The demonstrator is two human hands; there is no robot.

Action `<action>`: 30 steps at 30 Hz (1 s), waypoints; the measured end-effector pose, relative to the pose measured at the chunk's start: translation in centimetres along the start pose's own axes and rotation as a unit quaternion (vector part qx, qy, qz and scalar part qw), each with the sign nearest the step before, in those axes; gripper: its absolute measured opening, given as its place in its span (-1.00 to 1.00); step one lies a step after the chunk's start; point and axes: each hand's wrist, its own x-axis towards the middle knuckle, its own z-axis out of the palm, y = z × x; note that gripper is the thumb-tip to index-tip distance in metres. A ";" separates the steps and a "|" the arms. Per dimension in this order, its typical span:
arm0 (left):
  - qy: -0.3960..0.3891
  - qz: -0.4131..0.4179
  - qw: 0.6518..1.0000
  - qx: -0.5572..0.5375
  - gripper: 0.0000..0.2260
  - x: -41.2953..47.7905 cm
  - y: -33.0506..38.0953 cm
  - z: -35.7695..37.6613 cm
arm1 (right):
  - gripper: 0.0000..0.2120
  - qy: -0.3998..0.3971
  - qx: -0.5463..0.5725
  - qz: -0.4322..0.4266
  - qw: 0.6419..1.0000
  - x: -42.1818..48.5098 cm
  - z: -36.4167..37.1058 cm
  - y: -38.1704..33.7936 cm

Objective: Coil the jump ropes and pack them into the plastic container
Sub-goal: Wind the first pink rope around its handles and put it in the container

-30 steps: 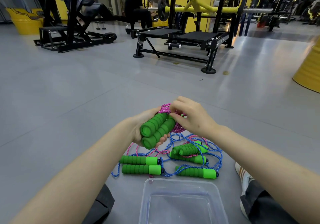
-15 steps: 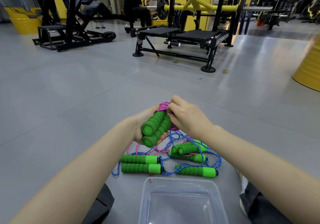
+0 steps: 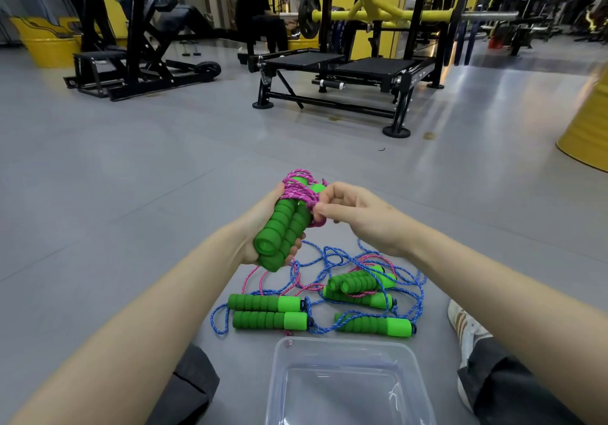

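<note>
pink rope (image 3: 301,192) coiled round green handles (image 3: 279,230) | other ropes (image 3: 263,303) tangled, floor (image 3: 164,194) | container (image 3: 345,342) clear

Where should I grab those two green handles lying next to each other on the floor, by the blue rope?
Probably the ribbed dark-green middles. The two handles lie flat and parallel on the floor, almost touching, so come straight down from above and grab both at once. Stay off the pale end caps, where the blue rope comes out.

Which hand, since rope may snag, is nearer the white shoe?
Right. The right hand pinches pink rope above-left of the white shoe; the left hand grips green handles farther left.
</note>
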 end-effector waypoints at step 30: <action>-0.029 -0.019 0.993 0.110 -0.85 -0.1 -0.9 0.9 | -0.83 0.230 0.204 -0.043 0.951 0.7 -3.4 -1.2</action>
